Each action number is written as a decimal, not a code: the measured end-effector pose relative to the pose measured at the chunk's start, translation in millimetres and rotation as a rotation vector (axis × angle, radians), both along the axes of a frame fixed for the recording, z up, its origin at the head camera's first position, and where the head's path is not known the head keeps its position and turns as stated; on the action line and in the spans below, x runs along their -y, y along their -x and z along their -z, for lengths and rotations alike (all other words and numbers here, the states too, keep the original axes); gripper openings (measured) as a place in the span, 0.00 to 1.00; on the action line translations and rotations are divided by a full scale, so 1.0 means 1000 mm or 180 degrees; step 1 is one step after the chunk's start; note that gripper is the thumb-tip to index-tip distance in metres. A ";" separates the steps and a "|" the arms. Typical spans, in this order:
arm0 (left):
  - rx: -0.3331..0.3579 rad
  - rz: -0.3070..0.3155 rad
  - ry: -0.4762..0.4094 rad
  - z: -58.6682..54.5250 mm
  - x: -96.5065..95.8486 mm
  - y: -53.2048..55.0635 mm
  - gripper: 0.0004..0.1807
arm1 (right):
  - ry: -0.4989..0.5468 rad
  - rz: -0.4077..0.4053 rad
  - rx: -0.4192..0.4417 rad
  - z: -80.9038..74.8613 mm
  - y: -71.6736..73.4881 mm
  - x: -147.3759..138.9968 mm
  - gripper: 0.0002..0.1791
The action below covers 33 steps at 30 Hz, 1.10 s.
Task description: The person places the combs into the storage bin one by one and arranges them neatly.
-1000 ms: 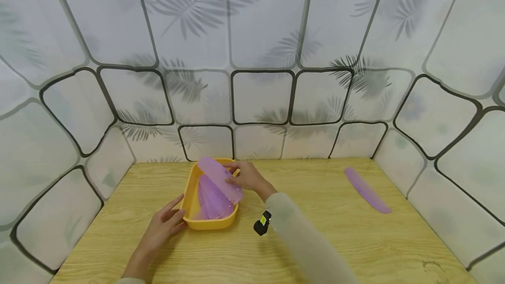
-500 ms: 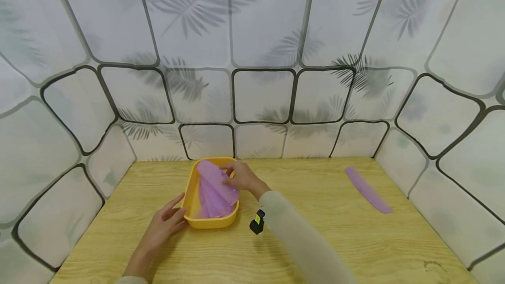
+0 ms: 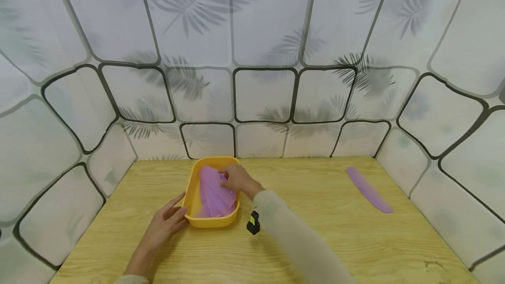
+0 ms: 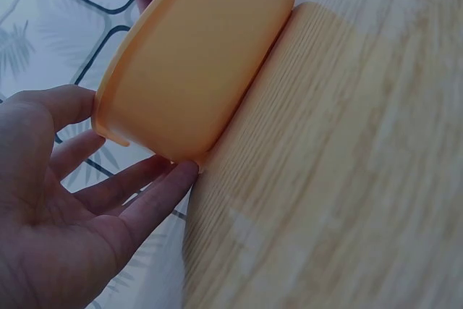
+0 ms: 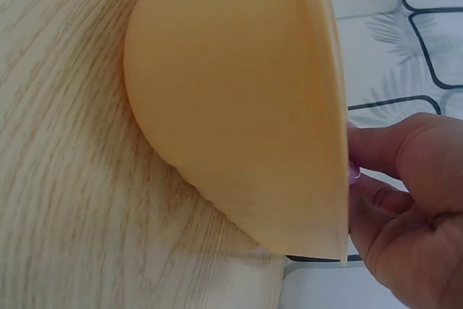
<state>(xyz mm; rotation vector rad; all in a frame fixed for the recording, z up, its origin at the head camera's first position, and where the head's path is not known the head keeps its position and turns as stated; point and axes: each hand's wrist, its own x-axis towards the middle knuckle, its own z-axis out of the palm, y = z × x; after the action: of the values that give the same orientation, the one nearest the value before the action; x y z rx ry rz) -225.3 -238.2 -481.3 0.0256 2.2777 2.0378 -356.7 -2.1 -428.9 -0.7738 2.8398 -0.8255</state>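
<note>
A yellow plastic tub [image 3: 213, 222] stands on the table near the back wall. Inside it, several thin translucent purple plastic pieces [image 3: 215, 203] lie overlapping like a fan. My right hand [image 3: 238, 180] reaches over the tub's right rim and pinches the top purple piece between thumb and fingers; in the right wrist view a sliver of purple [image 5: 354, 171] shows at the fingertips, the rest hidden behind the tub wall. My left hand [image 3: 163, 220] steadies the tub from the left, its fingertips [image 4: 184, 171] touching the outer wall low down and the rim above.
A curved purple strip [image 3: 368, 189] lies flat on the wooden table [image 3: 300, 218] at the right. Patterned white cloth walls [image 3: 264, 95] rise behind the table and on both sides. A small black device [image 3: 253, 223] hangs at my right wrist.
The right hand has lowered the purple piece onto the others and shifted slightly left and up in view. The left hand has kept its place at the tub.
</note>
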 end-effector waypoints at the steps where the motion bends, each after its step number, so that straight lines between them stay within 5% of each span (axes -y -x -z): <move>1: -0.0006 0.0018 0.0014 0.000 0.000 0.000 0.34 | -0.0065 -0.0028 -0.0038 0.001 0.000 0.001 0.24; 11: -0.0006 0.0034 -0.0008 -0.001 0.000 0.000 0.33 | -0.0659 -0.0105 -0.0251 0.002 -0.005 0.008 0.18; 21: -0.0002 0.0029 0.0003 -0.001 0.000 0.000 0.33 | -0.0594 0.0003 -0.0058 0.001 -0.011 0.011 0.04; 33: 0.0030 0.0017 -0.0017 -0.001 0.000 0.000 0.33 | -0.0060 -0.0215 0.0072 -0.012 -0.014 -0.006 0.23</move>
<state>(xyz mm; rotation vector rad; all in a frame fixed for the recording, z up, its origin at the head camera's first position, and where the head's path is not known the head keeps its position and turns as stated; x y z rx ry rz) -225.6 -238.5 -480.8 0.0224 2.2644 2.0371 -342.7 4.3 -416.6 -0.8472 2.7808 -0.7918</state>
